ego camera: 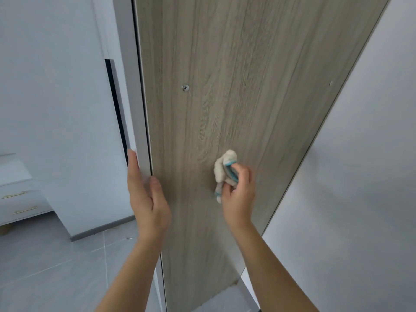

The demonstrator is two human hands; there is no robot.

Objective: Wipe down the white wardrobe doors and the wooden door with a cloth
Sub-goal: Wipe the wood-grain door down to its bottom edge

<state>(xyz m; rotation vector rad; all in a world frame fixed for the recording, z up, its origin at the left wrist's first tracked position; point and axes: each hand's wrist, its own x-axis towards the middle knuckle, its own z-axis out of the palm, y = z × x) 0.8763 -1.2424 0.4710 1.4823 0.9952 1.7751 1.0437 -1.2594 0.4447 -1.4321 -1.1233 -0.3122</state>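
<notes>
Two arms in shot, and both are bare; the left forearm runs uncovered from the bottom edge right up to the wrist; same story on the right forearm, nothing but skin all the way, slim and smooth; the left hand is bare too, with long slender fingers, and at the topmost fingertip a nail shows pale, reaching a touch past the tip; the thumbnail looks rounded and plain; a fold of skin sits between thumb and forefinger; on the right hand the knuckles stand out in a row.
</notes>
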